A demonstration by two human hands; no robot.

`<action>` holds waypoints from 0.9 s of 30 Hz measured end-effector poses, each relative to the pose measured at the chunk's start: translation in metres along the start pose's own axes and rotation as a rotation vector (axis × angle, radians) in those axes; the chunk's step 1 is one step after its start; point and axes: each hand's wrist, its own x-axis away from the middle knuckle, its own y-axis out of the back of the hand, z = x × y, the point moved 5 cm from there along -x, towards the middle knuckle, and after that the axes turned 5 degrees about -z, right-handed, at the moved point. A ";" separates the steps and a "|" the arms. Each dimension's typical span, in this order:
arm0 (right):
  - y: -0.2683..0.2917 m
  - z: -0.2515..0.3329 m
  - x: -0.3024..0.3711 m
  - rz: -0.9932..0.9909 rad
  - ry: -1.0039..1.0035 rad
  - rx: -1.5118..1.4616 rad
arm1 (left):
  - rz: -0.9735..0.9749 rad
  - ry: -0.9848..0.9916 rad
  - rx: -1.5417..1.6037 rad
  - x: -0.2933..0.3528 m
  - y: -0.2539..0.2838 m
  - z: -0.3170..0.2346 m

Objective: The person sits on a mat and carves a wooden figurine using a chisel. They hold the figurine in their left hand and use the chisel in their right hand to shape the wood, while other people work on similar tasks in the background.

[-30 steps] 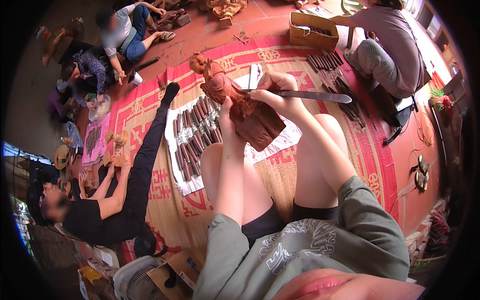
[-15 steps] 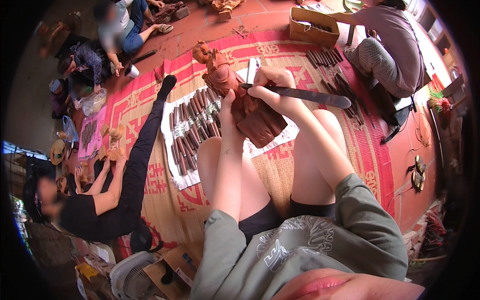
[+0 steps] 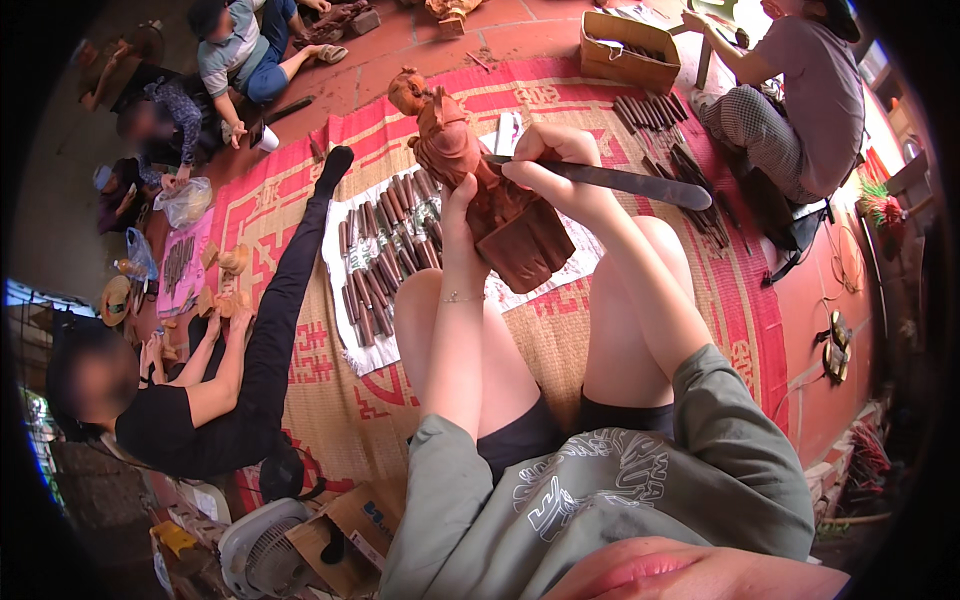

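Observation:
A reddish-brown carved wooden figurine [image 3: 447, 138] with a broad base is tilted over my lap, its head end pointing away from me. My left hand [image 3: 462, 215] is closed around its side, thumb along the carving; its other fingers are hidden behind the wood. In my right hand [image 3: 560, 165] is a long, flat, dark tool [image 3: 640, 186] with a rounded end sticking out to the right. The tool's other end meets the figurine's middle, and my fingers pinch it close to that spot.
Several wooden-handled tools [image 3: 375, 270] lie on a white cloth [image 3: 350, 335] over the patterned mat [image 3: 335, 420]. More tools [image 3: 650, 112] lie at the far right by a cardboard box [image 3: 628, 52]. People sit left, far left and right; a fan [image 3: 265, 550] stands at lower left.
The figurine, both my hands and the tool have shifted slightly right. The person at the right has leaned back, and the people at the left have moved their heads.

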 end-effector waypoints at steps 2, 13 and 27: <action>-0.002 0.001 0.000 -0.008 0.009 0.006 | -0.008 -0.007 -0.081 -0.002 0.006 0.004; 0.002 0.004 -0.001 0.058 0.107 0.189 | -0.066 -0.026 -0.105 0.002 0.006 0.007; -0.002 0.011 0.002 0.029 0.168 0.184 | 0.028 0.044 0.038 0.003 -0.006 -0.004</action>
